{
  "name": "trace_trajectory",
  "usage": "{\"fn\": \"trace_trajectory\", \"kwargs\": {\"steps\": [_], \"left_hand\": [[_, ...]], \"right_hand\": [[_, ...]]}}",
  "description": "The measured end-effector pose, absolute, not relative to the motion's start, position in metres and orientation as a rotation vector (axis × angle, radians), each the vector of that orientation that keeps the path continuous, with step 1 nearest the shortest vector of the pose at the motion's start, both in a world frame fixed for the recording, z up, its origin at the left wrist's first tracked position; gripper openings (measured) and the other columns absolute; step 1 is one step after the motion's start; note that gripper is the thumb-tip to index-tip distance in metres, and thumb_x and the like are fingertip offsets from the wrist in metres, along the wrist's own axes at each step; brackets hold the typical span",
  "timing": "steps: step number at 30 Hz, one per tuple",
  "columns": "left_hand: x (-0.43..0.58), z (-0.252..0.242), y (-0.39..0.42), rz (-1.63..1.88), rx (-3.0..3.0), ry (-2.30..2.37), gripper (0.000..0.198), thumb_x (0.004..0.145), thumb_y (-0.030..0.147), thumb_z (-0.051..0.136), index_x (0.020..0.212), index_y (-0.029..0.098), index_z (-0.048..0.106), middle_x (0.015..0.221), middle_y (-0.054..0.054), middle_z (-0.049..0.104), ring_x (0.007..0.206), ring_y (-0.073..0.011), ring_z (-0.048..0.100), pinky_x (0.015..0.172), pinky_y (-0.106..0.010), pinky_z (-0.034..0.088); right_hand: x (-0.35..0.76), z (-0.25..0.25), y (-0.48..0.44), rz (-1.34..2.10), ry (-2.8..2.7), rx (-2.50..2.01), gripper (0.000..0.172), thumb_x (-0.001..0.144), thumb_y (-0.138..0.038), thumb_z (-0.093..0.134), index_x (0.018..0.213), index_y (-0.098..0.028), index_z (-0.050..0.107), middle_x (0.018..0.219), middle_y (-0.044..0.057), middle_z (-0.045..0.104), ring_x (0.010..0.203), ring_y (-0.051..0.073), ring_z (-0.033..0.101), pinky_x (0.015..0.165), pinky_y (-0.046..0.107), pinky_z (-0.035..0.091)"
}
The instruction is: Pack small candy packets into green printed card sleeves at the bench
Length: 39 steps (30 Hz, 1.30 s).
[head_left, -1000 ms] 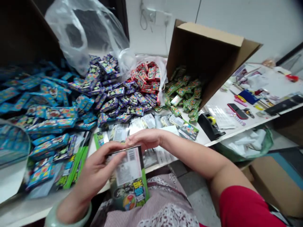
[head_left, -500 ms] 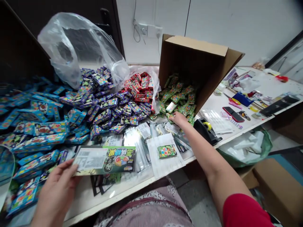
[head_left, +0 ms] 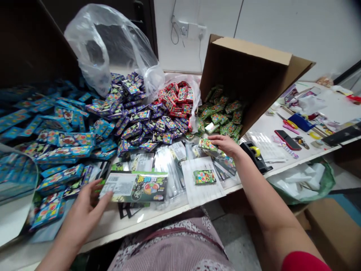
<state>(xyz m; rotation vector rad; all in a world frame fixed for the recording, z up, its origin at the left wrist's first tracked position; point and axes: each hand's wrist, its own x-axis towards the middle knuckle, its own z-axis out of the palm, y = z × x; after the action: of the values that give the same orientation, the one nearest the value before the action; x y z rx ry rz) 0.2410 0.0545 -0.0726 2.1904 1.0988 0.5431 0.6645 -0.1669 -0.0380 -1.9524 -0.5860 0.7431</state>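
Observation:
My left hand (head_left: 84,210) holds the left end of a flat green and black card packet (head_left: 135,187) with a white barcode label, low over the table's front edge. My right hand (head_left: 227,145) is closed on a small green packet (head_left: 208,144), just in front of the spilled pile of green packets (head_left: 221,113). Another green packet (head_left: 204,177) lies on a clear plastic sleeve (head_left: 201,184) between my hands.
A tipped cardboard box (head_left: 254,71) spills the green packets. Red packets (head_left: 176,98) sit in a plastic bag, purple ones (head_left: 138,120) beside them, blue ones (head_left: 50,131) at the left. A tape dispenser (head_left: 254,154), phone (head_left: 284,139) and scissors lie to the right.
My right hand reached out to the green pile and has drawn back a little with a green packet. My left hand brought the card packet down flat by the table edge.

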Motion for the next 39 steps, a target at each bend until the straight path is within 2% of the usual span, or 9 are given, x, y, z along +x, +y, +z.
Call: {"fn": "trace_trajectory", "kwargs": {"steps": [2, 5, 8, 12, 15, 20, 25, 29, 39], "left_hand": [[0.242, -0.069, 0.051, 0.516, 2.442, 1.079, 0.047, 0.084, 0.050, 0.059, 0.121, 0.025, 0.046, 0.121, -0.010, 0.057, 0.112, -0.0346, 0.058, 0.085, -0.049, 0.055], [0.254, -0.059, 0.041, 0.482, 2.700, 0.705, 0.059, 0.086, 0.045, 0.059, 0.136, 0.024, 0.037, 0.143, -0.014, 0.041, 0.134, -0.0350, 0.039, 0.110, -0.054, 0.035], [0.272, -0.051, 0.033, 0.132, 2.788, 0.392, 0.078, 0.082, 0.034, 0.063, 0.148, 0.027, 0.023, 0.156, -0.011, 0.026, 0.145, -0.0332, 0.021, 0.116, -0.053, 0.024], [0.284, -0.049, 0.029, -0.138, 2.799, 0.361, 0.087, 0.077, 0.021, 0.060, 0.152, 0.028, 0.017, 0.160, -0.008, 0.013, 0.147, -0.0343, 0.008, 0.116, -0.058, 0.019], [0.284, -0.051, 0.030, -0.188, 2.771, 0.369, 0.087, 0.076, 0.020, 0.060, 0.152, 0.028, 0.018, 0.160, -0.008, 0.014, 0.147, -0.0338, 0.008, 0.117, -0.058, 0.017], [0.288, -0.059, 0.036, -0.188, 2.763, 0.318, 0.091, 0.074, 0.017, 0.058, 0.152, 0.028, 0.012, 0.161, -0.008, 0.008, 0.147, -0.0339, 0.005, 0.116, -0.058, 0.015], [0.290, -0.049, 0.039, -0.055, 2.773, 0.288, 0.088, 0.073, 0.018, 0.060, 0.150, 0.021, 0.019, 0.154, -0.016, 0.026, 0.145, -0.0338, 0.019, 0.117, -0.057, 0.014], [0.280, -0.032, 0.038, 0.230, 2.730, 0.388, 0.088, 0.073, 0.032, 0.070, 0.147, 0.020, 0.025, 0.139, -0.016, 0.040, 0.132, -0.0341, 0.036, 0.113, -0.053, 0.029], [0.267, -0.034, 0.033, 0.364, 2.795, 0.372, 0.092, 0.070, 0.035, 0.076, 0.146, 0.016, 0.027, 0.136, -0.017, 0.040, 0.127, -0.0334, 0.039, 0.108, -0.050, 0.037]], "right_hand": [[0.649, -0.032, -0.163, 0.796, -0.702, -1.859, 0.032, 0.072, -0.031, 0.069, 0.100, -0.017, 0.069, 0.098, 0.006, 0.070, 0.077, 0.012, 0.061, 0.070, 0.025, 0.049], [0.628, -0.025, -0.139, 0.845, -1.038, -1.797, 0.026, 0.077, -0.030, 0.065, 0.099, -0.018, 0.069, 0.095, 0.005, 0.070, 0.074, 0.013, 0.060, 0.071, 0.028, 0.049], [0.612, -0.021, -0.103, 0.800, -1.407, -1.896, 0.019, 0.081, -0.020, 0.060, 0.098, -0.019, 0.069, 0.097, 0.004, 0.071, 0.079, 0.014, 0.063, 0.076, 0.028, 0.050], [0.602, -0.027, -0.077, 0.610, -1.486, -2.059, 0.029, 0.079, -0.015, 0.064, 0.108, -0.017, 0.065, 0.117, 0.009, 0.066, 0.106, 0.020, 0.060, 0.094, 0.034, 0.045], [0.589, -0.038, -0.086, 0.446, -1.401, -2.173, 0.034, 0.085, -0.028, 0.062, 0.115, -0.013, 0.060, 0.123, 0.017, 0.060, 0.116, 0.029, 0.054, 0.101, 0.044, 0.039], [0.554, -0.056, -0.101, 0.296, -1.476, -2.496, 0.076, 0.070, -0.061, 0.069, 0.126, -0.013, 0.051, 0.121, 0.023, 0.058, 0.114, 0.040, 0.052, 0.095, 0.052, 0.041], [0.542, -0.047, -0.102, 0.177, -1.495, -2.323, 0.066, 0.073, -0.044, 0.068, 0.127, -0.013, 0.049, 0.123, 0.020, 0.056, 0.117, 0.036, 0.051, 0.099, 0.050, 0.041], [0.534, -0.022, -0.120, 0.037, -1.666, -1.910, 0.067, 0.077, -0.032, 0.064, 0.138, -0.023, 0.038, 0.142, 0.013, 0.041, 0.133, 0.030, 0.037, 0.110, 0.047, 0.033], [0.508, 0.004, -0.139, 0.145, -2.299, -1.772, 0.061, 0.077, -0.023, 0.065, 0.135, -0.022, 0.045, 0.140, 0.014, 0.043, 0.128, 0.034, 0.038, 0.105, 0.053, 0.038]]}}
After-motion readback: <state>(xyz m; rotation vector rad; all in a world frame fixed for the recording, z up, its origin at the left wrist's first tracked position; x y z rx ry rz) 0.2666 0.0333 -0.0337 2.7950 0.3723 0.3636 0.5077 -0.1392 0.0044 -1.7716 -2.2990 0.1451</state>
